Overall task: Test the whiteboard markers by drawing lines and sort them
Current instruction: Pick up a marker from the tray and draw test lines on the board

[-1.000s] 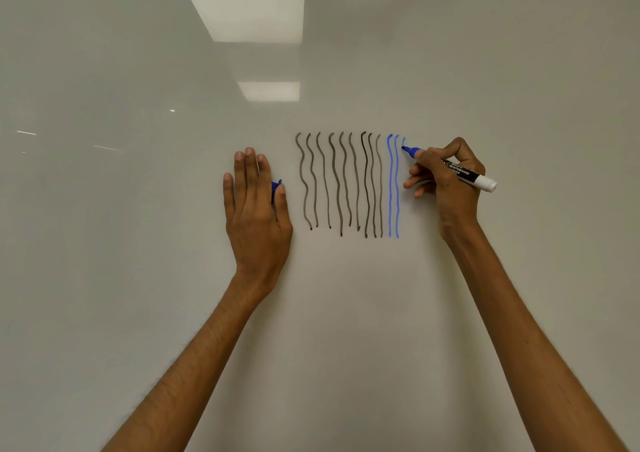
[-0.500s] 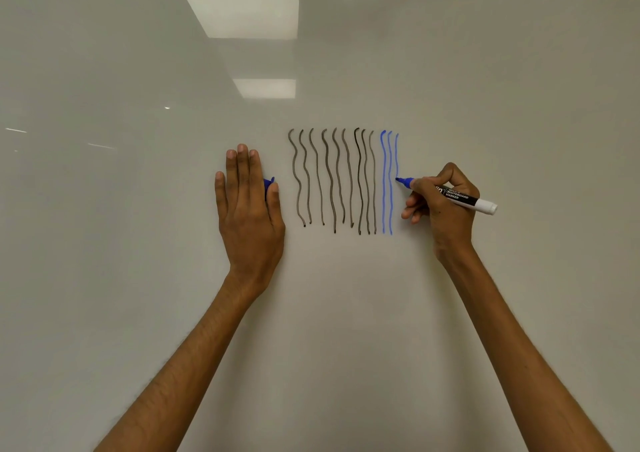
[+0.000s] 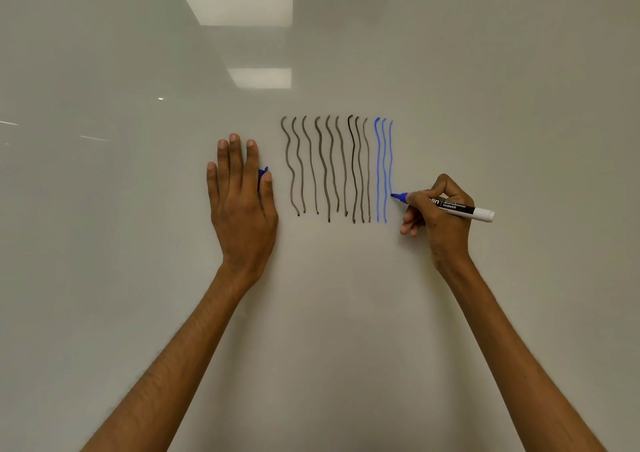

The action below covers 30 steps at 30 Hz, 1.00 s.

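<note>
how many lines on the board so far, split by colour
black lines: 9
blue lines: 3 (the third is shorter, with the tip of the blue marker in the right hand at its lower end)
total: 12

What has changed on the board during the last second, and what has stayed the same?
The right hand, gripping the blue marker, moved down the whiteboard, lengthening the third blue line from a short start to most of the way down. The left hand stayed flat on the board with the blue cap at its thumb; the dark lines are unchanged.
</note>
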Tool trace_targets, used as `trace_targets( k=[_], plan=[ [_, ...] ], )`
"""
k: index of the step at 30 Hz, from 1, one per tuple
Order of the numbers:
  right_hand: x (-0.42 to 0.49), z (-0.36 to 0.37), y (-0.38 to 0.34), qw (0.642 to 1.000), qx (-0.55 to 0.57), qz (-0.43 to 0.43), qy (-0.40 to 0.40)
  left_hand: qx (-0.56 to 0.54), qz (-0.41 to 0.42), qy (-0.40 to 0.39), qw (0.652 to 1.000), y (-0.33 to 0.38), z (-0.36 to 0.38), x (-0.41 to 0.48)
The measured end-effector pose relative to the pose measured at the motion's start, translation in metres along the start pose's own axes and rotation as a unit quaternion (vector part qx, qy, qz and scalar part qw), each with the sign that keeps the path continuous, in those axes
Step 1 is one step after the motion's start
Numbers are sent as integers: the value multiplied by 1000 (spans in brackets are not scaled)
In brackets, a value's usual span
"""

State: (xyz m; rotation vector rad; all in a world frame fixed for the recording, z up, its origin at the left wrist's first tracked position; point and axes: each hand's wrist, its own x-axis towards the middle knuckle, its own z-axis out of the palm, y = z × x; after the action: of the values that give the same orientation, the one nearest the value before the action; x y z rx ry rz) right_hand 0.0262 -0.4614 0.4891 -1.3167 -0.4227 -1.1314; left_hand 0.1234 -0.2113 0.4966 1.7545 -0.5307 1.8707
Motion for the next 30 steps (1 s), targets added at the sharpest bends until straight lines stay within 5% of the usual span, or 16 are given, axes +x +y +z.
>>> trace_targets(
  k=[11,18,25,30],
  plan=[
    [-17,-10,9,999,-2,31,-16,-52,3,-8,999,-2,1,-4],
    [-23,-13,11,999,-1,43,-32,-170,-87,-30,981,-1,-3,-10],
    [-23,-22,4,994,32,83,-64,-179,-55,-77,979,-1,-23,-46],
    [-47,-18,9,986,10,132,-97,-281,-179,-151,931,18,-66,-90]
  ],
)
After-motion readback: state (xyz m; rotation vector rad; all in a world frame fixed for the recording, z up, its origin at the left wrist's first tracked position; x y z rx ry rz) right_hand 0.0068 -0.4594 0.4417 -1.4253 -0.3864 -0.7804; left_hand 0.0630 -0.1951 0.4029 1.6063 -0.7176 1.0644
